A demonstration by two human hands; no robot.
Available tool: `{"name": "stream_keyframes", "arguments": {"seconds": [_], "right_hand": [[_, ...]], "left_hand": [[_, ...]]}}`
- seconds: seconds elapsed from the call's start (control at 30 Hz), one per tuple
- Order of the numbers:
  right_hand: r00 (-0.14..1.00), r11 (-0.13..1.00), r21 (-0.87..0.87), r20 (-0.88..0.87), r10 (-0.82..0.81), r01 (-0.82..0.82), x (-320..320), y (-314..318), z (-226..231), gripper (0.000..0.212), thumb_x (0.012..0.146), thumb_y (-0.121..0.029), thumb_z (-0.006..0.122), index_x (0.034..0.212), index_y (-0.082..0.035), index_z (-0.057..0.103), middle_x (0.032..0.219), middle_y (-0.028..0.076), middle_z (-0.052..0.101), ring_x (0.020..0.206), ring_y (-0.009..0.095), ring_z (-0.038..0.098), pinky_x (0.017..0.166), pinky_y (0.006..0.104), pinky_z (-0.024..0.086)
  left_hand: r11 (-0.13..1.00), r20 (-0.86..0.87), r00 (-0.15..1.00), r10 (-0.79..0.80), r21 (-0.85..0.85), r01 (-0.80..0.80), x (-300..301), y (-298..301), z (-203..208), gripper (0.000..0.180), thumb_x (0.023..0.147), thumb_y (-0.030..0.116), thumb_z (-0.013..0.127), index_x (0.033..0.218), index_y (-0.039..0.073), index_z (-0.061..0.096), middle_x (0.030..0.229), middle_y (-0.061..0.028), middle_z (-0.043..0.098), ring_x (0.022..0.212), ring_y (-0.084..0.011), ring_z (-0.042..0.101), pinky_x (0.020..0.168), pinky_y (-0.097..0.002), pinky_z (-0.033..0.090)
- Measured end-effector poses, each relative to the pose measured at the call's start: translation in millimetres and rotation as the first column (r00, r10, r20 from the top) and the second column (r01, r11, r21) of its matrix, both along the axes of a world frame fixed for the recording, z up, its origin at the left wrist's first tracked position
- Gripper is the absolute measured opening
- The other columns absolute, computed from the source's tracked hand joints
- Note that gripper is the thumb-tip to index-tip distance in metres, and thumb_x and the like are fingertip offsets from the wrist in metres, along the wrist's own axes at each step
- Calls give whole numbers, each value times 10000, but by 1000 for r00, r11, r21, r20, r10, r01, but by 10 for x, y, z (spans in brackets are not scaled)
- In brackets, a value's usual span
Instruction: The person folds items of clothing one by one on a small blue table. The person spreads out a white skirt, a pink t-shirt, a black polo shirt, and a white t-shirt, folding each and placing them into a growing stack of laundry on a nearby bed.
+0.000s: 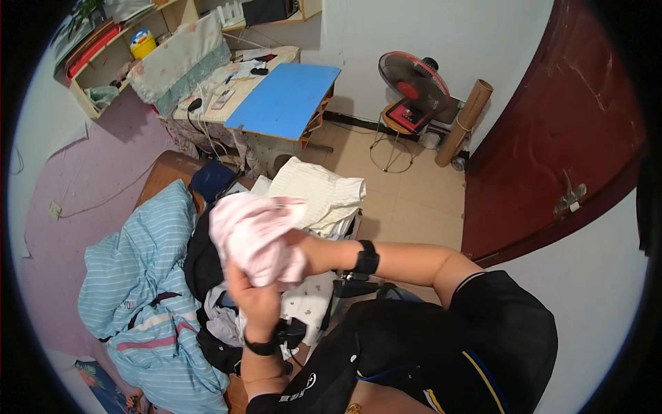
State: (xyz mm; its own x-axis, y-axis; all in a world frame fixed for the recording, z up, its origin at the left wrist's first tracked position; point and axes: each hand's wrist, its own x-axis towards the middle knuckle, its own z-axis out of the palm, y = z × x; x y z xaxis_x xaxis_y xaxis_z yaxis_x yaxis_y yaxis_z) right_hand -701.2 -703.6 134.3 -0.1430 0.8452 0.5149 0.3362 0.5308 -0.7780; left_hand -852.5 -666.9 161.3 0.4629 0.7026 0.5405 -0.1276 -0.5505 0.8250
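Note:
A bunched, pale pink garment (245, 231) is held up in front of me between both hands; its exact kind does not show. My left hand (256, 302) grips its lower edge from below, thumb and fingers closed on the cloth. From the right, my right hand (309, 254) reaches into its side, and the fingers are mostly covered by the fabric. Just beyond the garment, a cream ribbed knit top (317, 193) lies on a pile of clothes. Dark and grey clothes (222, 321) lie under and left of my left forearm.
A striped light-blue quilt (141, 269) is heaped on the left. Behind the pile stands a desk with a blue board (286, 100) overhanging its edge. A fan (414, 86) sits on a round stool (393, 148). At the right is a dark red door (552, 131).

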Motion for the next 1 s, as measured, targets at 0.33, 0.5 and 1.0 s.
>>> {"name": "stream_keyframes", "arguments": {"seconds": [0.33,0.5,1.0], "right_hand": [[692,787,-338,-377,-615,516,2421,-1522,125,398,905,-174,441,1250,23,409,1224,127,490,1128,209,473,995,317,357],[398,873,-290,-802,-446,393,3753,-2096,17,282,844,-114,582,1093,11,538,1030,31,581,933,110,536,830,260,434],[292,780,-242,-831,-474,578,6857,-2661,-250,298,843,-67,583,1129,-8,525,1084,37,566,1003,116,514,861,260,415]], "left_hand": [[882,26,882,-471,-5,471,2014,-676,351,414,751,2,621,1135,-5,469,1161,-125,439,1008,-196,490,836,-297,424],[850,-225,833,-506,38,526,3560,-1051,176,586,710,154,713,1194,13,414,1213,-155,405,1110,-255,432,877,-343,395],[842,-483,693,-535,-234,487,6972,-1531,-198,207,812,129,545,926,-42,531,749,-125,576,646,-172,534,602,-284,430]]}}
